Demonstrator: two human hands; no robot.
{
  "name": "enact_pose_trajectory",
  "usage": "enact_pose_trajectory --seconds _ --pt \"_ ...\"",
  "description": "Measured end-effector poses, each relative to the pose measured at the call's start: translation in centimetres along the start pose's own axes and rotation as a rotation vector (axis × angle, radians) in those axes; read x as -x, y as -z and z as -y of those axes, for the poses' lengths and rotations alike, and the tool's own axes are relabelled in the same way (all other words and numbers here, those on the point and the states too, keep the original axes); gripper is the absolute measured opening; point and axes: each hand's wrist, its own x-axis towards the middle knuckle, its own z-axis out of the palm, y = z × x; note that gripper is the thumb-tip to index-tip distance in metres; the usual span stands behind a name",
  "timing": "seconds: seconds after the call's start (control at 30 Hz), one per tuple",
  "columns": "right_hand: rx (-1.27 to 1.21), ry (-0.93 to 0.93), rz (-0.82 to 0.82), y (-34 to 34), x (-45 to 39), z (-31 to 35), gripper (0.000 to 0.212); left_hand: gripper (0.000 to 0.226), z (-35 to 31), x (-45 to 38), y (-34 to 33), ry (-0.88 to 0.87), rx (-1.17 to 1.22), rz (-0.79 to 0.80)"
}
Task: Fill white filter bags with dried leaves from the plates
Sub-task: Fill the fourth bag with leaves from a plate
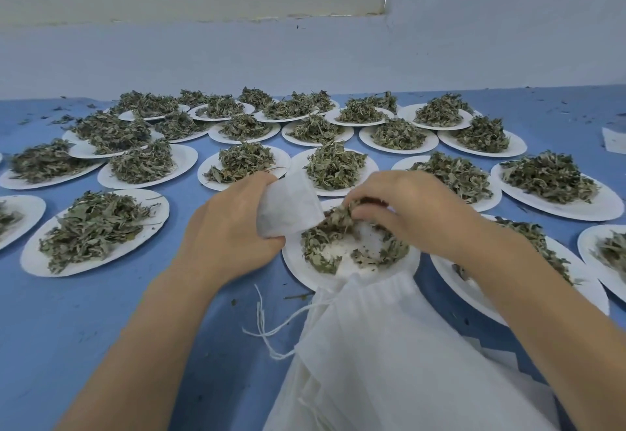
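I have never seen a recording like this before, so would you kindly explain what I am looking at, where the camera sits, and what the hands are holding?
There is no machine here: a person works with two bare hands. The single picture comes from a wide-angle camera worn on the head, looking forward and down, so the arms reach in from below. The left hand holds a small white filter bag. The right hand pinches a clump of dried leaves above a nearly emptied paper plate, where a ring of leaves remains. Many more white plates heaped with dried leaves cover the blue table. Nearest the camera lies a pile of empty drawstring bags, loose strings trailing to its left.
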Motion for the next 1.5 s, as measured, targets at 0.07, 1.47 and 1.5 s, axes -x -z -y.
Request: enact_pose_trajectory --seconds 0.07,1.47,1.5 --pt "-0.061 -0.006 -0.142 0.7 0.2 -0.3 0.019 0.053 -0.1 0.0 -0.1 -0.008 -0.008 0.029" --pt "-0.510 -0.094 -0.157 1.6 0.1 -0.7 0.021 0.052 -1.9 0.3 -0.4 -0.023 0.083 -0.002" --pt "-0.298 -0.128 -0.113 1.6 0.2 -1.0 0.021 0.051 -1.7 0.2 -0.4 -0.014 0.073 -0.009"
